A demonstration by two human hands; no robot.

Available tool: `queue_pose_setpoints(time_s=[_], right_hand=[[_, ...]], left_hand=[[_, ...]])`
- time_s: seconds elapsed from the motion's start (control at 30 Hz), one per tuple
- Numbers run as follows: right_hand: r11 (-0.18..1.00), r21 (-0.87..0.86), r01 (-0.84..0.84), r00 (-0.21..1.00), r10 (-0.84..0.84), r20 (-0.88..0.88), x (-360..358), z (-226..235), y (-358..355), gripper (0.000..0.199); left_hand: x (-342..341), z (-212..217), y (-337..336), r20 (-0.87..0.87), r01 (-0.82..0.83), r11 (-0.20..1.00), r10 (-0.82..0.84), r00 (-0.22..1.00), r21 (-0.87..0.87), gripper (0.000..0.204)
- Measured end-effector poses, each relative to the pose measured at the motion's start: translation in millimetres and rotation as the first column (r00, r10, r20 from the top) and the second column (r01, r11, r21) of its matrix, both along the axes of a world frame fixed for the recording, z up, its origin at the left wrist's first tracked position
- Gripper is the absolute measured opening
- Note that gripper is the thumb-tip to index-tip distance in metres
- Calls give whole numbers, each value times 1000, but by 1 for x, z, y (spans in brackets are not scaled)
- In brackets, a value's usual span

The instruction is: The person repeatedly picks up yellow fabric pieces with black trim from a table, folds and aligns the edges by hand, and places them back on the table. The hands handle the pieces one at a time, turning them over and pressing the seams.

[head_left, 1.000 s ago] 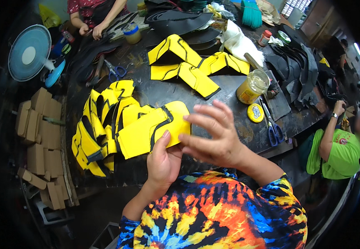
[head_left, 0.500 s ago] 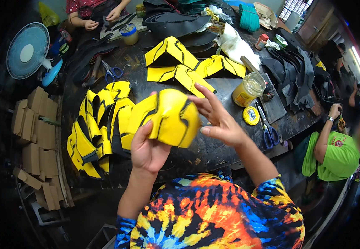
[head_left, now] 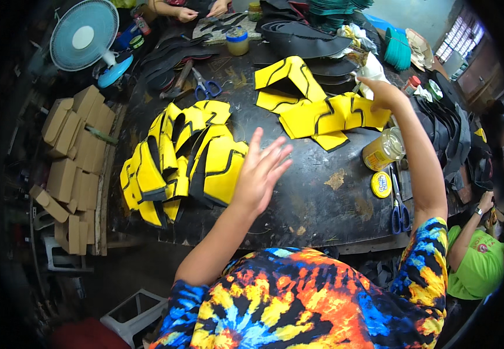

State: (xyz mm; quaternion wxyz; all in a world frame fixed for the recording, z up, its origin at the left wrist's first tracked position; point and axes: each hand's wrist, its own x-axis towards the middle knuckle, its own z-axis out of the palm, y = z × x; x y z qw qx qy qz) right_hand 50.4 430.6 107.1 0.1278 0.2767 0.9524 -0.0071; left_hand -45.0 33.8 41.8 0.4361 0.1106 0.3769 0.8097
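My right hand [head_left: 383, 94] reaches over the far right part of the table and grips the upper edge of a bent yellow piece with black lines [head_left: 329, 116]. One finger stretches out past the edge; the thumb is hidden. This piece overlaps another yellow piece [head_left: 330, 141], beside a third, arched one [head_left: 291, 74]. My left hand [head_left: 259, 174] hovers with spread fingers and holds nothing. Just left of it lies a heap of similar yellow pieces [head_left: 173, 157], stacked loosely and tilted.
An open glue jar [head_left: 380, 152], its yellow lid [head_left: 381, 184] and scissors [head_left: 401, 214] lie near my right forearm. Farther off are blue-handled scissors [head_left: 207, 87], a blue-lidded jar [head_left: 237, 42] and black sheets [head_left: 304, 42]. A co-worker's hands [head_left: 202, 11] are at the far edge.
The yellow piece I held has left my hands, and the left heap now has my left hand beside it. My right hand has reached far right and shifted a yellow piece over another. The view has turned.
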Motion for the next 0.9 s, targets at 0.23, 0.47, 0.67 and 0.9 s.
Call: queue_pose_setpoints(time_s=[0.23, 0.47, 0.67, 0.9], right_hand=[[980, 196, -40, 750, 160, -642, 44, 29, -48, 92], [929, -300, -219, 643, -94, -760, 90, 1, -192, 81], [895, -420, -151, 616, -246, -748, 98, -52, -232, 85], [912, -367, -181, 476, -245, -844, 96, -25, -220, 80]], left_hand=[[-64, 23, -93, -896, -758, 528, -412, 166, -383, 58], [-52, -23, -98, -941, -840, 531, -329, -80, -114, 54], [-40, -24, -103, -902, -812, 529, -431, -9, -245, 61], [-37, -18, -92, -917, -765, 552, -378, 125, -332, 58]])
